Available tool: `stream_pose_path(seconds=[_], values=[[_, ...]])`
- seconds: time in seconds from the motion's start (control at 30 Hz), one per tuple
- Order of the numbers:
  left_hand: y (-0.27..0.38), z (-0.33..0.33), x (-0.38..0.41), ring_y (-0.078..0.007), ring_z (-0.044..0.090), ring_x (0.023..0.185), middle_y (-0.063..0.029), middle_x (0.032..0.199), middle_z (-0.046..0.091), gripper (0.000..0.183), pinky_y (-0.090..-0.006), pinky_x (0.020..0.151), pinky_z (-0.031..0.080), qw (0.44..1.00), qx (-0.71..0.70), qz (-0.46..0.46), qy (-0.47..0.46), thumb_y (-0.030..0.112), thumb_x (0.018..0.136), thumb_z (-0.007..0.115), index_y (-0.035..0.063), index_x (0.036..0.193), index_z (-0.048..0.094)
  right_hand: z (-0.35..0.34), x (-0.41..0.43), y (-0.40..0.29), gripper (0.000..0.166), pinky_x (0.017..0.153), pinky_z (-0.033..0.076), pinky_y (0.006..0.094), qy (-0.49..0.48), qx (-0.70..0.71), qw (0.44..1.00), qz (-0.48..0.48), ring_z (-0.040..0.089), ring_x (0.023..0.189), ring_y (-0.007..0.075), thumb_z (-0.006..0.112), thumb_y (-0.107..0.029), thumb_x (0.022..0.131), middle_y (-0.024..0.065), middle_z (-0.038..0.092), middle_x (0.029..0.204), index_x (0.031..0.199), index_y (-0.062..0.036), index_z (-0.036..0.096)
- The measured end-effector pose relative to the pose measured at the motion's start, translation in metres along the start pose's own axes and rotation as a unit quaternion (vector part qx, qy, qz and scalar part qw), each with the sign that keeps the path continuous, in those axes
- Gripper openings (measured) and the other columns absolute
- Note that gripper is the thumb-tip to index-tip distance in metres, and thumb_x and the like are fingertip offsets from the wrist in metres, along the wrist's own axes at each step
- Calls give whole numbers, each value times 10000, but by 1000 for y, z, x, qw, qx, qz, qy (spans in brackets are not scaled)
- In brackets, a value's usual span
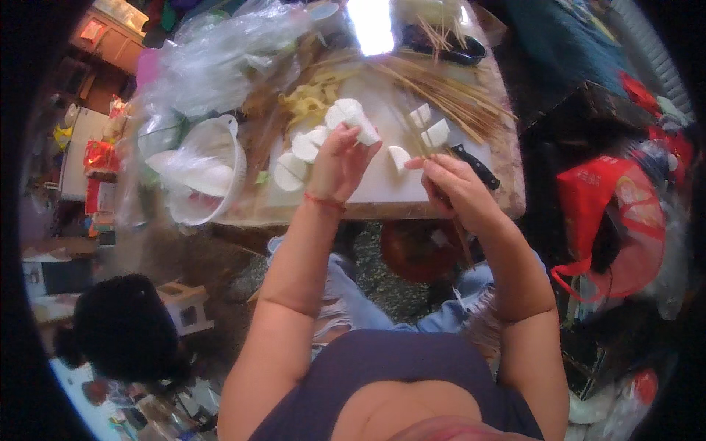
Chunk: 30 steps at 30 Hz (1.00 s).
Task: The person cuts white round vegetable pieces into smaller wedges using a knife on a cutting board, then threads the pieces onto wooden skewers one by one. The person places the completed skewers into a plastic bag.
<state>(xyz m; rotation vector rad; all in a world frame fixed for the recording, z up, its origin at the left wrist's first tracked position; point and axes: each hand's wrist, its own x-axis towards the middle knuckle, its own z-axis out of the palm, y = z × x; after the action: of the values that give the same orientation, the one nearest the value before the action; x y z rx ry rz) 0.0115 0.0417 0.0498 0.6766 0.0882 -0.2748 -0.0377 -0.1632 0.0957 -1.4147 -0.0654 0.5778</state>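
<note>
My left hand (347, 160), with a red cord at the wrist, holds a thick white piece (361, 128), maybe radish, above a white cutting board (353, 190). My right hand (452, 182) is closed on thin wooden skewers, which slant up from the fingers and down below the palm. Close to its fingertips lies a white chunk (398, 160). Two more cut pieces (436, 133) sit beyond it. White slices (290, 172) rest on the board's left part. A black-handled knife (475, 166) lies right of my right hand, its blade mostly hidden.
Yellowish peelings (314, 96) and a spread of skewers (441, 91) lie at the back. A white plastic basket (237, 165) holding white pieces stands at the left edge, below clear plastic bags (220, 60). A dark tray (469, 50) is at the back right. A red bag (590, 193) hangs at right.
</note>
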Motion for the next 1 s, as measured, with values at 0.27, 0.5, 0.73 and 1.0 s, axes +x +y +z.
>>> stream_pose_path(seconds=[0.27,0.5,0.73,1.0], values=[[4,-5,3,-405,440,1098,-242,1172,440,361,-491,990,362,966,-251,37,-58,173,787,554,-33,1065,451,29,11,19,163,384,312,208,8,3,1000,16,391,417,73,472,-132,874,10,451,574,985,-15,455],[13,-19,14,-428,440,1081,-269,1127,448,301,-515,954,372,934,-337,107,39,280,803,538,-8,835,457,43,12,34,182,531,396,239,15,-68,997,-21,464,592,92,472,-113,868,28,495,680,1016,-7,482],[21,-21,14,-410,467,1031,-265,1066,463,258,-497,951,372,917,-372,130,53,202,767,499,-36,863,465,46,14,36,185,668,432,261,19,-92,995,-16,498,720,109,455,-93,874,45,535,762,1021,-6,527],[23,-22,16,-390,464,1047,-256,1135,426,439,-490,947,371,929,-337,141,59,252,745,516,-56,1033,394,46,14,37,170,684,444,296,23,-153,987,-32,536,731,159,453,-84,866,100,561,761,1005,-15,522]])
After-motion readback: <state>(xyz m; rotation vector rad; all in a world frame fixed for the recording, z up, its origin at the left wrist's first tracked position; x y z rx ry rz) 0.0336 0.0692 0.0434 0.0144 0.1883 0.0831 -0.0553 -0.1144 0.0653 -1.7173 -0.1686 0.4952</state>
